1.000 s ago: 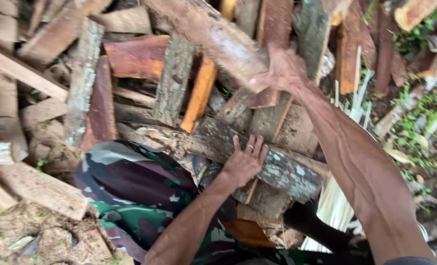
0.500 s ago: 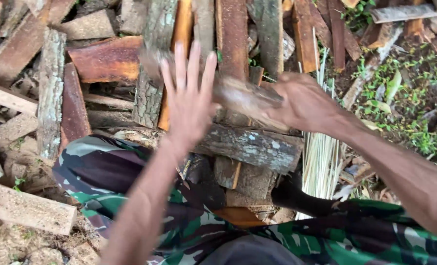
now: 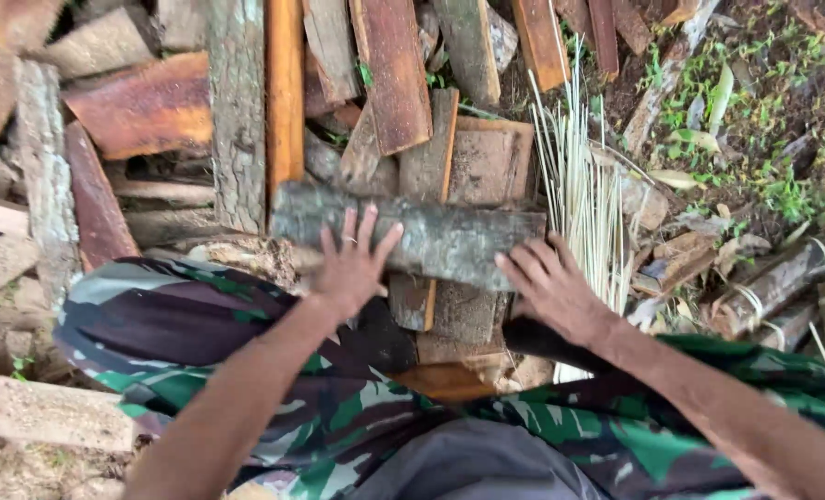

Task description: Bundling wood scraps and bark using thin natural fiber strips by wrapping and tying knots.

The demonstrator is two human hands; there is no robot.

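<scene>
A heap of split firewood (image 3: 246, 139) fills the far and left part of what I see: bark-faced slabs, reddish-brown boards and one orange plank (image 3: 285, 102) standing lengthwise away from me. To the right the ground (image 3: 764, 139) is dark soil with green weeds and fallen leaves. My legs in camouflage trousers (image 3: 200, 333) lie across the near side, knees spread left and right.

Across the heap, just beyond my knees, lies a grey, lichen-spotted log (image 3: 431, 236), set crosswise from left to right on top of shorter cut blocks. My left hand (image 3: 352, 264) rests flat on its near left part, fingers (image 3: 348, 227) spread wide and pointing away from me, a ring on one of them. My right hand (image 3: 551, 287) lies at the log's right end, fingers (image 3: 524, 264) slightly spread and bent over the near edge, touching the bark.

Right of the log, a bundle of pale thin sticks (image 3: 579, 185) stands fanned out, running from near my right wrist toward the far side. Further right, near the edge, a few short logs tied with pale strips (image 3: 774, 287) lie on the soil. A small orange-brown block (image 3: 445, 380) sits near, between my knees.
</scene>
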